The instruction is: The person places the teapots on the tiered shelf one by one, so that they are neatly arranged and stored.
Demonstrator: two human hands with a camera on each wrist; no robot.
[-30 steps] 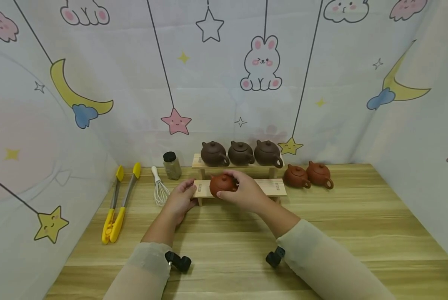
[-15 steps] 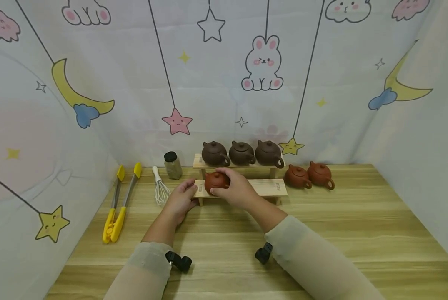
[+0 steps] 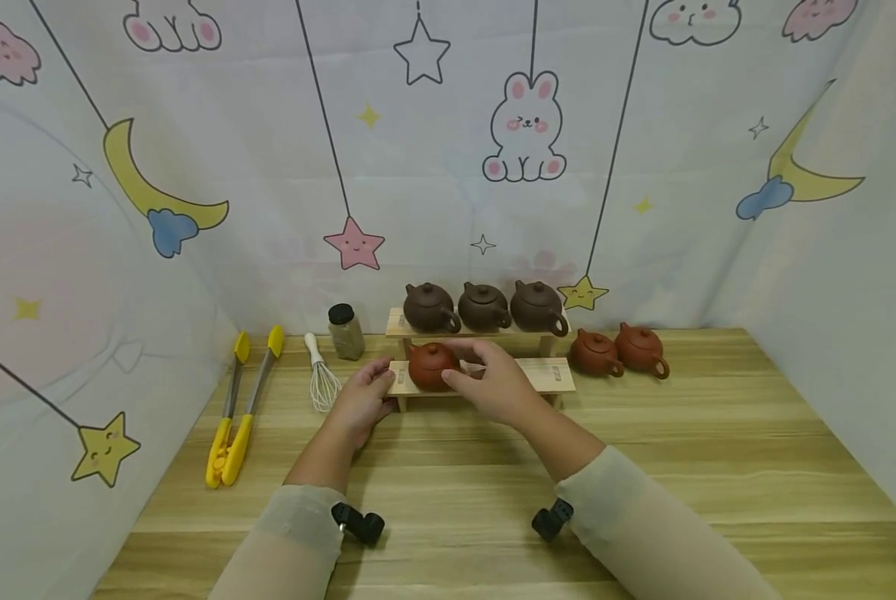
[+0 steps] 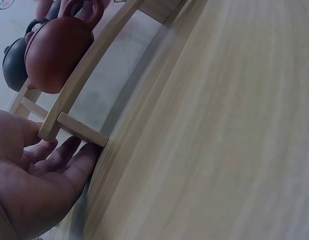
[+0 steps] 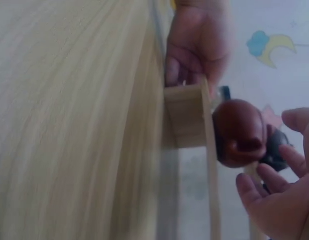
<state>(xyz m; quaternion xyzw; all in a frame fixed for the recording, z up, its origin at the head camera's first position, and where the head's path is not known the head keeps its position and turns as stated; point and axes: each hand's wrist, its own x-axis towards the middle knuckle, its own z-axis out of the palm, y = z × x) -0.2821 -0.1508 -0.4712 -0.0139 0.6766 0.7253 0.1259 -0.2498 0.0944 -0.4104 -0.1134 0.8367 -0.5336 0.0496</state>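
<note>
A reddish-brown teapot (image 3: 427, 368) stands upright near the left end of the lower wooden display stand (image 3: 553, 375). My right hand (image 3: 502, 385) is just to the right of this teapot, fingers spread; a gap shows between the fingers and the pot (image 5: 238, 131) in the right wrist view. My left hand (image 3: 359, 402) grips the stand's left end, thumb at the board's edge and fingers by the leg (image 4: 82, 129) in the left wrist view. Part of the teapot's right side and handle is hidden by my right hand in the head view.
Behind, three dark brown teapots (image 3: 483, 307) line a higher stand (image 3: 395, 322). Two more reddish teapots (image 3: 594, 353) sit on the table (image 3: 680, 467) to the right. On the left are a black-lidded jar (image 3: 346, 333), a whisk (image 3: 322, 377) and yellow-tipped tongs (image 3: 241, 408).
The reddish teapot has slid left along the lower stand. My right hand has let go of it and drawn back to the right. My left hand has stayed on the stand's end.
</note>
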